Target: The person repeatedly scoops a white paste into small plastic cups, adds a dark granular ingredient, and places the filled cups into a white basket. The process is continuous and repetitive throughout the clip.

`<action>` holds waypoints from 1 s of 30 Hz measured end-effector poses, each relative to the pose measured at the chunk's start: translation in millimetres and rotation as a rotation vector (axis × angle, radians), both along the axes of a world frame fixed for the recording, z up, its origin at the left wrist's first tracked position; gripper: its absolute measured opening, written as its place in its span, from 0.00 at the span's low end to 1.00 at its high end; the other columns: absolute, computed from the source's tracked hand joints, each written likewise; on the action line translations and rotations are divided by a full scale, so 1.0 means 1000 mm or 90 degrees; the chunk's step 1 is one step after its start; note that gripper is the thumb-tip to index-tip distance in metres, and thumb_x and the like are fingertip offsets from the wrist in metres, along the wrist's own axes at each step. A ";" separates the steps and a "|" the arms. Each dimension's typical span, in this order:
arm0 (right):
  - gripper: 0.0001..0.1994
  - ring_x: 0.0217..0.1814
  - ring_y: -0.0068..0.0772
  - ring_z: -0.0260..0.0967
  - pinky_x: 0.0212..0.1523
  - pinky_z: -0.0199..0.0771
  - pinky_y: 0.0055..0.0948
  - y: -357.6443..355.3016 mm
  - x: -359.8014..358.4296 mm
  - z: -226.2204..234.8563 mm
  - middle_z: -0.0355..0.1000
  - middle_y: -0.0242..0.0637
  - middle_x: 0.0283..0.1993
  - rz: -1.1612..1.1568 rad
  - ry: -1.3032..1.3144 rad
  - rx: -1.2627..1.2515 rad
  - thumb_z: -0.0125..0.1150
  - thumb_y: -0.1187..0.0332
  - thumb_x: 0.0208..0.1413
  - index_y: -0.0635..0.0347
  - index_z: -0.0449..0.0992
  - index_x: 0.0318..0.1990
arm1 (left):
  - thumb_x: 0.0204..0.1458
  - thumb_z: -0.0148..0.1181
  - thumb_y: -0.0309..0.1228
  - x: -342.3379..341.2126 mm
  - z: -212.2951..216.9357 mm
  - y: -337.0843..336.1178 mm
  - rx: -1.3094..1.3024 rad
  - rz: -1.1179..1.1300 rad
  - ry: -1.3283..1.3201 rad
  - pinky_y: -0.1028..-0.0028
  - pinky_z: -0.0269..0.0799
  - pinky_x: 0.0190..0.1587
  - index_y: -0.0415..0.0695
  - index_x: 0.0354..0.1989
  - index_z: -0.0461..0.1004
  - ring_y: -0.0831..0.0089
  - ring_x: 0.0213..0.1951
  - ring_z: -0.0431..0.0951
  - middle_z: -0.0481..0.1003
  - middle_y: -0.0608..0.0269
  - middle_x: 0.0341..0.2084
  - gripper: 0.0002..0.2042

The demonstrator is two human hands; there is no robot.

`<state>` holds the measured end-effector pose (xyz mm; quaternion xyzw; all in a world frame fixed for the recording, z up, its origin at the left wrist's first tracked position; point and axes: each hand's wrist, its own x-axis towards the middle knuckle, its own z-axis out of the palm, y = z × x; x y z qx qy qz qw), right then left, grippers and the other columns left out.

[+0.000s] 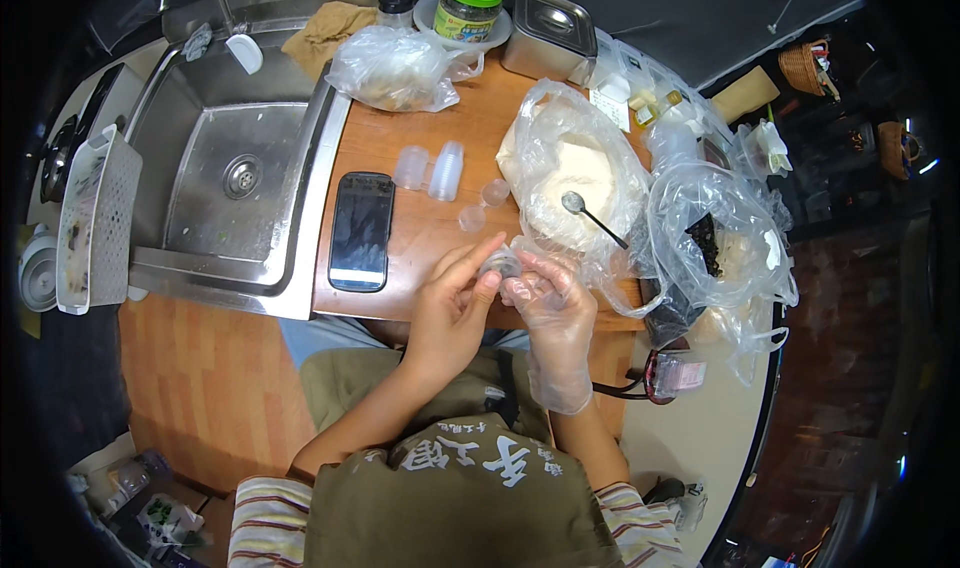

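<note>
Olive-brown apron cloth (400, 518) with pale lettering lies closest, flanked by striped sleeves (270, 518). Beyond it, both hands meet near the front edge of a wooden table (412, 228). The left hand (452, 303), bare, pinches a small clear plastic piece (499, 262) between thumb and forefinger. The right hand (550, 303) wears a loose clear plastic glove and grips the piece from the other side with thumb and forefinger; how its remaining fingers lie, I cannot tell. Whether the piece is a cup or a lid is hidden by the fingers.

To the left of the hands lies a dark smartphone (361, 233). Just past the hands are two round clear lids, then two stacks of clear plastic cups (446, 172) on their sides. To the right, an open clear bag (540, 118) holds off-white powder, with a black-handled spoon (573, 202) resting on it; beside this, another open bag (672, 208) shows dark bits.

Farther back are a knotted plastic bag (395, 68), a green-lidded jar (468, 13) and a lidded steel container (549, 33). A stainless sink (200, 138) occupies the left, with a white perforated basket (105, 218) along its outer side.
</note>
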<state>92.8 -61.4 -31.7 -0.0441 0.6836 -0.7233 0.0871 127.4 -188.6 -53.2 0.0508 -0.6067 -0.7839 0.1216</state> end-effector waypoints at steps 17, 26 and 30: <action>0.15 0.49 0.21 0.71 0.51 0.75 0.23 0.006 0.005 -0.016 0.66 0.34 0.56 0.038 0.036 -0.015 0.61 0.77 0.61 0.67 0.76 0.56 | 0.52 0.58 0.09 0.008 -0.004 -0.006 -0.075 -0.055 -0.056 0.76 0.79 0.51 0.39 0.64 0.66 0.75 0.45 0.78 0.63 0.57 0.58 0.29; 0.20 0.44 0.19 0.72 0.47 0.74 0.22 0.020 -0.003 0.004 0.75 0.33 0.44 0.033 -0.122 -0.103 0.67 0.74 0.58 0.64 0.74 0.58 | 0.47 0.66 0.12 -0.001 -0.015 0.003 -0.043 -0.053 -0.032 0.74 0.81 0.49 0.40 0.57 0.71 0.72 0.47 0.76 0.65 0.59 0.50 0.26; 0.19 0.40 0.19 0.73 0.45 0.75 0.22 0.019 -0.009 0.006 0.76 0.32 0.41 0.089 -0.061 0.121 0.67 0.75 0.57 0.65 0.73 0.57 | 0.49 0.61 0.09 -0.002 -0.018 0.007 -0.118 -0.044 -0.017 0.74 0.80 0.50 0.36 0.56 0.70 0.69 0.49 0.77 0.65 0.59 0.50 0.24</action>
